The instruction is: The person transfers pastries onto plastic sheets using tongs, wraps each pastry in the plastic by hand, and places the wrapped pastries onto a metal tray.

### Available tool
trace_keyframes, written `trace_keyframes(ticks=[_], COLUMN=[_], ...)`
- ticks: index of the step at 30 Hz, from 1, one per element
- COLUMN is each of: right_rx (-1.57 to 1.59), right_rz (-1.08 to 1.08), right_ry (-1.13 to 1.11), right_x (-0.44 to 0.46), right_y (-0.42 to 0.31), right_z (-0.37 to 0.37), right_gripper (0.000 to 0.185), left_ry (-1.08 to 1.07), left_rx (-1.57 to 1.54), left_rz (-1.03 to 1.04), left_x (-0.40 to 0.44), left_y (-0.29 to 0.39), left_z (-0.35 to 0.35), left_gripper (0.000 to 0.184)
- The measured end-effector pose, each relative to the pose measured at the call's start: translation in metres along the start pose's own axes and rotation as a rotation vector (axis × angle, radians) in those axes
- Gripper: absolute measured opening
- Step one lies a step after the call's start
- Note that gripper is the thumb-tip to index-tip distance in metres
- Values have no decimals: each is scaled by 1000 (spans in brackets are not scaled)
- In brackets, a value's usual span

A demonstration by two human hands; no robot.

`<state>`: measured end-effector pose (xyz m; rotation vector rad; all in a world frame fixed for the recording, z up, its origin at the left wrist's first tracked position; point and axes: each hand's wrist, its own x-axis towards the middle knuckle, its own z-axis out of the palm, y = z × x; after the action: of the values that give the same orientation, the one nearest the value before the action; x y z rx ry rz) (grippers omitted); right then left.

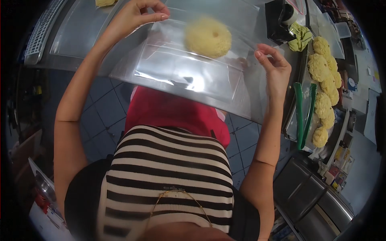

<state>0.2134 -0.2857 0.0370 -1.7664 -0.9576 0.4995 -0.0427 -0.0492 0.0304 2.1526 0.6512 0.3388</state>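
Observation:
A round, pale yellow shredded patty (208, 37) with a small dent in it lies among clear plastic sheets (177, 66) on the metal worktop (120, 66). My left hand (145, 14) is to the left of the patty, thumb and forefinger pinched on an edge of clear plastic. On the right side my right hand (273, 62) pinches the other edge of the clear plastic between thumb and fingers. Neither hand touches the patty.
Several similar patties (323, 102) line a tray at the right, beside green tongs (304, 116). A crumpled green cloth (300, 37) and a black holder (278, 20) are at the upper right. A white perforated rack (43, 30) stands at the upper left.

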Motion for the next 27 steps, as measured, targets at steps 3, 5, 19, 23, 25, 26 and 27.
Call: trace_keyframes(ticks=[3, 5, 19, 23, 25, 26, 27], right_rx=[64, 70, 35, 5, -1, -5, -10], right_rz=[84, 56, -198, -120, -113, -106, -100], right_ry=[0, -3, -2, 36, 30, 21, 12], right_x=[-1, 0, 7, 2, 3, 3, 3], right_y=[-1, 2, 22, 19, 17, 16, 16], right_z=[-1, -1, -4, -2, -2, -2, -2], right_gripper=[15, 15, 18, 26, 29, 32, 34], left_ry=[12, 13, 131, 138, 90, 88, 90], left_rx=[-100, -193, -296, -330, -262, -263, -239], left_rz=[-31, -86, -72, 36, 3, 2, -9], left_x=[-2, -3, -7, -6, -5, -4, -4], left_y=[-3, -6, -17, -21, -28, -28, -28], left_z=[1, 0, 4, 2, -1, -1, -1], left_gripper=[19, 20, 12, 12, 12, 12, 12])
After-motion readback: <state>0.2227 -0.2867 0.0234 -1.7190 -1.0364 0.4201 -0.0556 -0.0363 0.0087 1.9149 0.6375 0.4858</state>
